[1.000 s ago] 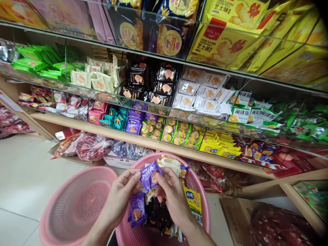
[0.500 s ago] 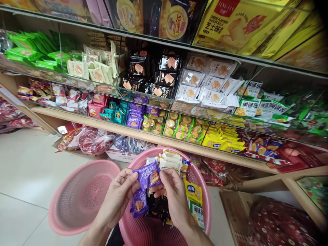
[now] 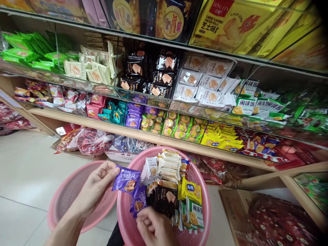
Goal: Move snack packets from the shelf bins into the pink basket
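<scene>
Pinched at its right corner between the thumb and fingers of my left hand (image 3: pixel 98 186) is a purple cookie packet (image 3: pixel 126 180), held over the left rim of the pink plastic basket (image 3: pixel 206 205). A second purple cookie packet (image 3: pixel 139 201) lies inside by the basket's left wall. My right hand (image 3: pixel 153 223) is low over the basket, fingers curled close to that second packet; whether anything is in them is hidden. Around them in the basket are cream wafer packs (image 3: pixel 169 164), black cake packs (image 3: pixel 166 200), a yellow snack packet (image 3: pixel 191 191) and green-white packets (image 3: pixel 195 213).
Another pink basket (image 3: pixel 57 205) stands on the tiled floor at left. Glass-fronted shelves of snacks (image 3: pixel 189 82) run across ahead, with a wooden ledge (image 3: pixel 151 137) below. At right is a cardboard box (image 3: pixel 230 212) beside red bagged goods (image 3: pixel 282 218).
My left hand has moved left with the purple cookie packet. My right hand has let go of that packet and dropped lower, uncovering the black packs. The view has shifted slightly.
</scene>
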`<state>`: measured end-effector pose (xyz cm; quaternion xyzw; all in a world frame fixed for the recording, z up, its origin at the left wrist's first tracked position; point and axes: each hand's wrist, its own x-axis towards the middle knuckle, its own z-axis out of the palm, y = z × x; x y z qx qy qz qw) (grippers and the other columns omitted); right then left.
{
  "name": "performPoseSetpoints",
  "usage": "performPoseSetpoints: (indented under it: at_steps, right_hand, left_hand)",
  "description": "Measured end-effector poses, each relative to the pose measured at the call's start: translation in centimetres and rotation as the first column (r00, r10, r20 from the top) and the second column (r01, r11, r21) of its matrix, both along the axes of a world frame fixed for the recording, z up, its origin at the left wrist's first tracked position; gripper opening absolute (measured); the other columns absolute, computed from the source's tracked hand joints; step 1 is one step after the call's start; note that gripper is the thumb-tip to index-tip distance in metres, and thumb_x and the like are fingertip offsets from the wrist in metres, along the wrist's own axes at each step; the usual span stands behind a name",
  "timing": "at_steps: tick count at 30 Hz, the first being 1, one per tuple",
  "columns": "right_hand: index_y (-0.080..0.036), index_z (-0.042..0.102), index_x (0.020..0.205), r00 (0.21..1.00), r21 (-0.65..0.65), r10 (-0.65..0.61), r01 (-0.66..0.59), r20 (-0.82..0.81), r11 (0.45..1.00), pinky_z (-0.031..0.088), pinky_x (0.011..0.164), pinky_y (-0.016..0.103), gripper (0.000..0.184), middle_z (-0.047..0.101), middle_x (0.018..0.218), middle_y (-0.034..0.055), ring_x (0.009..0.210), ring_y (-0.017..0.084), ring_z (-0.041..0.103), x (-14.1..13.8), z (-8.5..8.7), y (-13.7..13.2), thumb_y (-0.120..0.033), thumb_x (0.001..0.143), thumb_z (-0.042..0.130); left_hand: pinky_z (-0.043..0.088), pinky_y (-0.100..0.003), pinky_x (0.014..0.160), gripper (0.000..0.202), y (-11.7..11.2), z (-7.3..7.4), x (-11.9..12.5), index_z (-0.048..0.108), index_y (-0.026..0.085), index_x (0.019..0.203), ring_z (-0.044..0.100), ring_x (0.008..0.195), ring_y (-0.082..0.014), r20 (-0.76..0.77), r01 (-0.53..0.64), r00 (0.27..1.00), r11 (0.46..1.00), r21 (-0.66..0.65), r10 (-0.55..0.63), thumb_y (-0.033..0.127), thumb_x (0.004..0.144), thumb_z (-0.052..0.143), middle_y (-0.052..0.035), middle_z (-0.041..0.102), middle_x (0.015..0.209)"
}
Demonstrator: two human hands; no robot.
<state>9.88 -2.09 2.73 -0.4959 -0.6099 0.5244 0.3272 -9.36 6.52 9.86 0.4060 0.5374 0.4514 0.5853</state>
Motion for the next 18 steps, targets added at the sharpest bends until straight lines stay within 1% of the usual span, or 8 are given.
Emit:
performPoseSetpoints:
  at_steps: [1,3,5,7,9,11,15,18]
  right_hand:
    - [-0.021,0.059,0.087,0.984,0.059,0.076,-0.086,0.162,0.995,0.049,0.059,0.026,0.018,0.068,0.078,0.0053,0.071,0.02,0.065,-0.1,-1.1,-0.6,-0.035,0.084,0.048]
    - [-0.021,0.061,0.083,0.883,0.084,0.18,-0.239,0.434,0.967,0.049,0.062,0.028,0.016,0.069,0.079,0.0059,0.073,0.022,0.066,-0.3,-3.0,-1.3,-0.03,0.082,0.048]
    - [-0.021,0.062,0.085,0.775,0.028,0.245,-0.32,0.583,0.947,0.049,0.06,0.028,0.019,0.07,0.082,0.0071,0.072,0.023,0.066,-0.6,-4.2,-1.5,-0.029,0.082,0.046]
    - [-0.02,0.062,0.086,0.723,0.008,0.25,-0.333,0.645,0.943,0.049,0.059,0.029,0.022,0.07,0.083,0.0082,0.072,0.024,0.066,-1.0,-4.8,-1.5,-0.032,0.084,0.044]
    - [-0.02,0.062,0.088,0.727,0.043,0.218,-0.323,0.651,0.946,0.051,0.061,0.031,0.024,0.069,0.086,0.0092,0.074,0.025,0.066,-1.3,-5.1,-1.3,-0.034,0.084,0.044]
    - [-0.02,0.062,0.094,0.761,0.086,0.197,-0.314,0.618,0.945,0.053,0.066,0.034,0.026,0.069,0.093,0.0096,0.078,0.025,0.066,-1.6,-5.3,-1.3,-0.035,0.084,0.044]
    - [-0.021,0.06,0.11,0.818,0.147,0.154,-0.278,0.554,0.949,0.053,0.079,0.035,0.034,0.065,0.114,0.0096,0.093,0.026,0.064,-1.9,-6.1,-1.5,-0.035,0.084,0.044]
    - [-0.021,0.057,0.118,0.837,0.191,0.132,-0.27,0.531,0.944,0.051,0.086,0.034,0.039,0.062,0.119,0.0091,0.103,0.026,0.061,-1.9,-6.7,-1.7,-0.035,0.085,0.043]
  left_hand:
    - [0.034,-0.016,0.05,0.025,0.2,-0.1,-0.4,0.051,0.018,0.078,0.039,0.053,-0.0051,-0.056,0.066,0.996,0.998,-0.003,-0.066,0.04,0.077,0.062,0.0066,0.046,0.06]
    - [0.035,-0.017,0.053,0.024,0.5,-0.4,-0.7,0.051,0.018,0.079,0.042,0.057,-0.0068,-0.14,0.21,0.968,0.978,-0.012,-0.21,0.04,0.078,0.06,0.0054,0.048,0.063]
    - [0.037,-0.018,0.057,0.023,0.7,-0.8,-0.3,0.051,0.019,0.08,0.043,0.062,-0.0083,-0.213,0.333,0.921,0.943,-0.007,-0.327,0.041,0.078,0.058,0.0042,0.049,0.068]
    - [0.037,-0.019,0.06,0.024,0.8,-1.3,0.5,0.052,0.019,0.079,0.043,0.065,-0.0092,-0.296,0.432,0.861,0.902,-0.005,-0.414,0.042,0.08,0.054,0.0035,0.049,0.071]
    - [0.036,-0.019,0.059,0.026,0.8,-1.6,1.4,0.052,0.019,0.078,0.042,0.065,-0.0097,-0.382,0.501,0.795,0.865,-0.025,-0.472,0.044,0.081,0.05,0.0034,0.049,0.071]
    - [0.034,-0.019,0.057,0.027,0.9,-1.7,2.1,0.052,0.019,0.076,0.04,0.064,-0.0099,-0.442,0.535,0.745,0.843,-0.051,-0.5,0.044,0.082,0.048,0.0036,0.047,0.07]
    - [0.032,-0.019,0.056,0.026,1.0,-1.7,3.1,0.052,0.018,0.076,0.038,0.063,-0.0094,-0.495,0.576,0.696,0.816,-0.047,-0.52,0.041,0.084,0.043,0.0042,0.046,0.068]
    - [0.03,-0.019,0.054,0.023,0.9,-2.6,3.7,0.051,0.019,0.077,0.037,0.06,-0.0091,-0.536,0.626,0.644,0.779,-0.041,-0.546,0.037,0.085,0.042,0.0051,0.044,0.065]
